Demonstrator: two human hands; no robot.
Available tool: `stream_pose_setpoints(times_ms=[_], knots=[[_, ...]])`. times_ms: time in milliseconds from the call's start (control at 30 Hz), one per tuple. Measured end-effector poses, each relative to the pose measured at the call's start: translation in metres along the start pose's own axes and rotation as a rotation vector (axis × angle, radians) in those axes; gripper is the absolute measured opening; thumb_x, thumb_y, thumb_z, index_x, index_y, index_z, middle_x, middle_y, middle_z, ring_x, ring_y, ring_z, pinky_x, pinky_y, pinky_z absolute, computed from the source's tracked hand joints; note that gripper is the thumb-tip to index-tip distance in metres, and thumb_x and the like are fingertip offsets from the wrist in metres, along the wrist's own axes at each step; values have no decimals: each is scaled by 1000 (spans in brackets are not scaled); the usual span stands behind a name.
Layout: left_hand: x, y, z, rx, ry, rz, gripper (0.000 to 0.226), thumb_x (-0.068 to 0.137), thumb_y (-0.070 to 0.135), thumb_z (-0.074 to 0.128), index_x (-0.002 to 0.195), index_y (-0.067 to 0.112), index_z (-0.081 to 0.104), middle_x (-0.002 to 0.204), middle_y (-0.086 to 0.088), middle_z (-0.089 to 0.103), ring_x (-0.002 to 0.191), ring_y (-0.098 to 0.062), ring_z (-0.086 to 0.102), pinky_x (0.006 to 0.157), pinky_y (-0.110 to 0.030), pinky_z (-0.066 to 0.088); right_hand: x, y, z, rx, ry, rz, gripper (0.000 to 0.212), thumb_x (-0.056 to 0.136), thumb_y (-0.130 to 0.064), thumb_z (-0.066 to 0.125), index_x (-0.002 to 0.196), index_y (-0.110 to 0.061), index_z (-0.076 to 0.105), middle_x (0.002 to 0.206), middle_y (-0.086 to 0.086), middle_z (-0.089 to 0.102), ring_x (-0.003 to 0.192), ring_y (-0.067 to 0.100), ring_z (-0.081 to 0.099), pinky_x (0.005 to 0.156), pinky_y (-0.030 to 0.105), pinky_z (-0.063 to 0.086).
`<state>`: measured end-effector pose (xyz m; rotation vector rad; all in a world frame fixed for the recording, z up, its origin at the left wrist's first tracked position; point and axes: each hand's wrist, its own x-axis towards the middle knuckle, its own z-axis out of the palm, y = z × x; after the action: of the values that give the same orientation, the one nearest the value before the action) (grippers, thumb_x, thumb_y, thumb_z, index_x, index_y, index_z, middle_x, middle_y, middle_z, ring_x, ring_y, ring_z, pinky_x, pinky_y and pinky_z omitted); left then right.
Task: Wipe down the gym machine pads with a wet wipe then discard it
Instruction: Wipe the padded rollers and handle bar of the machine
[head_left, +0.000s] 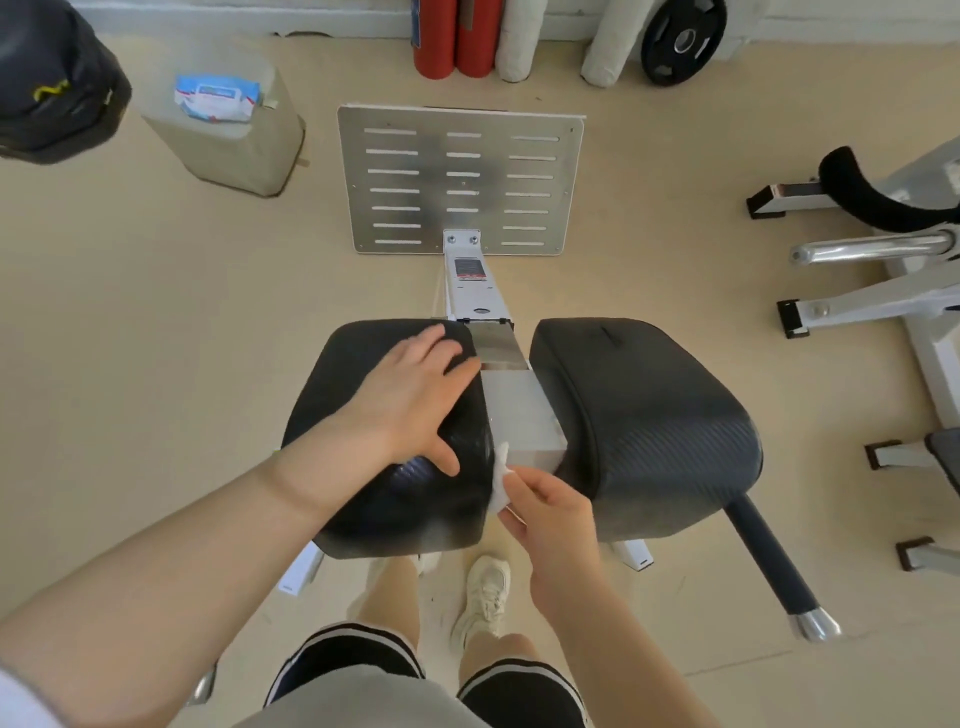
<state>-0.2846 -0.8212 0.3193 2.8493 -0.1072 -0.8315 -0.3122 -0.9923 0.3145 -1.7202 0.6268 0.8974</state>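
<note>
head view, right hand pinching wet wipe at left pad inner edge

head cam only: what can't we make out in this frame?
- Most of the wipe: hidden behind the right hand and left pad.
- Left pad top: partly hidden by the left hand.
- Wipe pack print: too small.
- Right-side machine: cut off by the frame edge.

I am seeing a narrow gap between the left pad and the right pad, and the white metal beam is filling most of it. My right hand is squeezing a wet wipe into its near end. Open floor is lying wide to the left.
</note>
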Motion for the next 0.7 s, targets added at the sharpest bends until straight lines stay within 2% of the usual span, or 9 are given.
stream_pose_setpoints(times_ms=[100, 200, 300, 367, 467, 533, 600, 700], knots=[[-14, 11, 8, -32, 105, -147, 100, 74, 50, 68, 148, 15, 10, 154, -7, 9, 143, -27, -5, 116, -39, 3, 3, 10, 5, -29, 47, -77, 27, 90, -16, 59, 69, -33, 62, 72, -4, 61, 75, 11, 58, 83, 34, 52], [-41, 34, 37, -133, 367, -272, 77, 82, 32, 65, 145, 13, 24, 152, -8, 22, 144, -27, 5, 115, -38, 2, 9, 12, 8, -50, 64, -235, 25, 89, -17, 59, 71, -34, 63, 68, -8, 62, 68, 7, 57, 81, 33, 52], [-67, 59, 79, -292, 571, -372, 59, 82, 19, 66, 135, 7, 44, 143, -11, 42, 139, -30, 26, 110, -35, 7, 17, 16, 7, -129, 54, -421, 14, 89, -17, 59, 84, -27, 68, 74, -15, 63, 74, 6, 59, 80, 27, 50], [-80, 69, 105, -429, 636, -466, 57, 84, 20, 63, 135, 6, 43, 144, -12, 40, 139, -30, 26, 109, -32, 10, 22, 35, 2, -165, 60, -455, 12, 89, -15, 59, 91, -18, 70, 76, -12, 64, 80, 14, 63, 83, 29, 50], [-97, 75, 132, -589, 717, -587, 59, 87, 17, 59, 140, 6, 35, 150, -10, 28, 142, -26, 18, 112, -29, 9, 32, 81, -1, -245, 64, -341, 15, 87, -12, 59, 74, -18, 63, 72, 4, 63, 81, 32, 62, 86, 45, 50], [-106, 77, 147, -673, 717, -694, 62, 87, 15, 58, 142, 7, 30, 154, -6, 20, 143, -23, 13, 114, -31, 8, 38, 102, 3, -165, 59, -200, 15, 86, -7, 59, 77, -19, 62, 73, -2, 62, 76, 24, 60, 91, 48, 49], [-111, 78, 159, -778, 708, -793, 68, 87, 13, 57, 145, 9, 22, 156, -4, 11, 144, -21, 8, 115, -32, 8, 43, 105, 7, -56, 64, -103, 12, 87, -4, 58, 84, -16, 63, 69, -5, 59, 71, 16, 54, 91, 45, 50], [-112, 78, 171, -1089, 709, -925, 76, 88, 13, 55, 148, 14, 8, 156, -2, -7, 145, -19, 4, 115, -32, 15, 41, 87, 5, 118, 38, -102, 11, 89, -8, 59, 96, -10, 66, 74, -3, 60, 69, 9, 54, 78, 25, 53]])
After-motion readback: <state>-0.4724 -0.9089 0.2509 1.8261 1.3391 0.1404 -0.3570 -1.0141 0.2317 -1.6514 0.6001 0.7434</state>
